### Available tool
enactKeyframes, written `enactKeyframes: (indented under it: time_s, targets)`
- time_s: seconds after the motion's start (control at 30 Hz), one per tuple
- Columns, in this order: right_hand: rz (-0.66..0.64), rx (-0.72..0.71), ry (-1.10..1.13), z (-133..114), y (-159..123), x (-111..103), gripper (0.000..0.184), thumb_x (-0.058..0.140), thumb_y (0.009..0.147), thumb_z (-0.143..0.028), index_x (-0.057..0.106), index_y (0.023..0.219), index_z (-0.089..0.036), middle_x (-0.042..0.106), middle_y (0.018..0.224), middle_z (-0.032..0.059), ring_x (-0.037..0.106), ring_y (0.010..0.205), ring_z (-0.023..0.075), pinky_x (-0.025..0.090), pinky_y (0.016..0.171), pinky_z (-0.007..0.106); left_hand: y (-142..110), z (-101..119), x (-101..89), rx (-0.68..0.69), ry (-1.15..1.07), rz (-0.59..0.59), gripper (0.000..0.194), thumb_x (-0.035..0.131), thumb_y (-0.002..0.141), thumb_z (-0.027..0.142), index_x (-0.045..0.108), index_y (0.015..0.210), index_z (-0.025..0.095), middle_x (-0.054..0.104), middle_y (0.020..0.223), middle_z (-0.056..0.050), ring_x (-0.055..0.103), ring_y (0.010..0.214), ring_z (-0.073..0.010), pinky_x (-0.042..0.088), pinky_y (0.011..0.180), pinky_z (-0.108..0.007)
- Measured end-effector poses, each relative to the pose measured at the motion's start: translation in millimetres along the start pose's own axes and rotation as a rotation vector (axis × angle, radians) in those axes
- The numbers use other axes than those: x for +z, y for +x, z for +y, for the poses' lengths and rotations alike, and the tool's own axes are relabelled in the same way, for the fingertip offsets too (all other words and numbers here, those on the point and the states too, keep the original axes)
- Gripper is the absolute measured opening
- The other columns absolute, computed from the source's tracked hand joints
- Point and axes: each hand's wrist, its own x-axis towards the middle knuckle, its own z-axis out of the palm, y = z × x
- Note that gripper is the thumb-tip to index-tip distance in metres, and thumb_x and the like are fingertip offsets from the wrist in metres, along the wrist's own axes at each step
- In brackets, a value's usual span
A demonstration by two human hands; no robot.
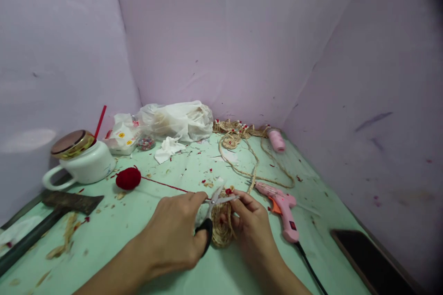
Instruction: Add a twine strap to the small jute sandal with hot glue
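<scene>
My left hand (173,230) is closed on a pair of scissors (217,197) with black handles, its blades parted around a small red bit of yarn (228,191). Between the fingers of my right hand (255,223) is a coiled braid (221,228) of straw-coloured cord, held just above the table. From a red yarn ball (128,178) at the left, a strand stretches across to my left hand. A loose length of the braid (255,166) runs away behind my right hand.
A pink glue gun (282,205) and a dark phone (370,258) lie at the right. Left stand a white mug (88,163) and a hammer (65,203). Behind are a plastic bag (180,120), crumpled tissue (169,148), finished-looking coils (231,138) and a pink thread spool (276,140).
</scene>
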Motion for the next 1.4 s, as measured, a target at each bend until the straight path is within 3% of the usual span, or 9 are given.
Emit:
enactKeyframes:
  time_s: [0.2, 0.47, 0.6, 0.7, 0.83, 1.0, 1.13, 1.23, 1.4]
  targets:
    - [-0.067, -0.041, -0.049, 4.8, -0.7, -1.5, 0.023, 0.075, 0.058, -0.033, 0.064, 0.068, -0.015, 0.056, 0.050, -0.0044, 0.046, 0.041, 0.0067, 0.036, 0.042, 0.018, -2.4, 3.8, 10.9, -0.049, 0.014, -0.034, 0.035, 0.051, 0.068, 0.025, 0.053, 0.103, 0.020, 0.065, 0.089, -0.010, 0.059, 0.084, -0.0271, 0.041, 0.072, -0.033]
    - [-0.049, -0.051, -0.150, 11.4, 1.0, -4.6, 0.034, 0.076, 0.057, -0.038, 0.066, 0.078, -0.014, 0.061, 0.062, -0.0006, 0.053, 0.052, 0.0106, 0.041, 0.051, 0.023, 0.2, 4.8, 6.4, -0.015, -0.021, -0.025, 0.024, 0.047, 0.070, 0.019, 0.055, 0.093, 0.019, 0.065, 0.079, -0.006, 0.059, 0.070, -0.0196, 0.040, 0.062, -0.026]
    - [-0.055, -0.021, -0.131, 9.7, 1.9, -4.3, 0.035, 0.076, 0.056, -0.039, 0.066, 0.078, -0.014, 0.058, 0.056, -0.0026, 0.049, 0.046, 0.0086, 0.038, 0.047, 0.022, 2.0, 2.9, 2.4, -0.041, -0.016, -0.031, 0.022, 0.046, 0.071, 0.020, 0.057, 0.089, 0.021, 0.064, 0.069, -0.002, 0.057, 0.060, -0.0171, 0.038, 0.055, -0.024]
    - [-0.036, -0.009, -0.119, 7.5, 2.6, -3.4, 0.036, 0.077, 0.055, -0.037, 0.065, 0.079, -0.013, 0.058, 0.054, -0.0033, 0.047, 0.043, 0.0067, 0.037, 0.045, 0.020, 6.6, -5.6, -7.2, -0.170, 0.070, 0.053, 0.022, 0.047, 0.073, 0.027, 0.060, 0.091, 0.025, 0.065, 0.069, 0.000, 0.059, 0.062, -0.0180, 0.038, 0.056, -0.025]
    - [-0.045, 0.017, -0.161, 9.4, 1.4, 0.6, 0.032, 0.077, 0.052, -0.030, 0.057, 0.072, -0.016, 0.058, 0.051, -0.0042, 0.047, 0.041, 0.0068, 0.034, 0.041, 0.018, 20.0, -30.8, -16.7, -0.409, 0.332, 0.319, 0.033, 0.050, 0.073, 0.038, 0.057, 0.103, 0.026, 0.068, 0.079, -0.004, 0.062, 0.074, -0.0253, 0.038, 0.059, -0.029]
    - [-0.159, -0.053, -0.221, 16.0, -1.9, 6.4, 0.025, 0.072, 0.057, -0.028, 0.050, 0.063, -0.018, 0.051, 0.046, -0.0069, 0.042, 0.035, 0.0057, 0.030, 0.037, 0.018, 42.4, -62.6, -8.3, -0.355, 0.353, 0.269, 0.031, 0.047, 0.076, 0.030, 0.056, 0.103, 0.018, 0.066, 0.093, -0.011, 0.061, 0.086, -0.0280, 0.041, 0.065, -0.032]
    - [-0.167, -0.002, -0.255, 16.2, -1.3, 3.7, 0.024, 0.070, 0.057, -0.033, 0.057, 0.068, -0.016, 0.053, 0.047, -0.0044, 0.044, 0.037, 0.0076, 0.033, 0.038, 0.020, 46.6, -63.0, -4.4, -0.331, 0.334, 0.269, 0.023, 0.043, 0.078, 0.021, 0.062, 0.090, 0.015, 0.064, 0.093, -0.012, 0.060, 0.085, -0.0258, 0.042, 0.068, -0.032]
    - [-0.139, 0.033, -0.271, 15.9, 0.7, -0.5, 0.025, 0.070, 0.056, -0.033, 0.062, 0.071, -0.014, 0.054, 0.048, -0.0031, 0.048, 0.041, 0.0095, 0.037, 0.043, 0.022, 38.6, -46.9, -2.9, -0.220, 0.050, 0.225, 0.023, 0.043, 0.078, 0.022, 0.065, 0.083, 0.017, 0.066, 0.085, -0.006, 0.059, 0.080, -0.0190, 0.042, 0.070, -0.027]
    - [-0.138, -0.015, -0.373, 12.4, -0.1, -2.0, 0.023, 0.065, 0.053, -0.019, 0.067, 0.075, -0.014, 0.062, 0.060, 0.0004, 0.051, 0.050, 0.0105, 0.040, 0.047, 0.022, 26.7, -21.3, 14.7, -0.253, -0.692, -0.153, 0.026, 0.048, 0.072, 0.027, 0.062, 0.088, 0.013, 0.057, 0.061, 0.001, 0.043, 0.040, -0.0082, 0.034, 0.042, -0.021]
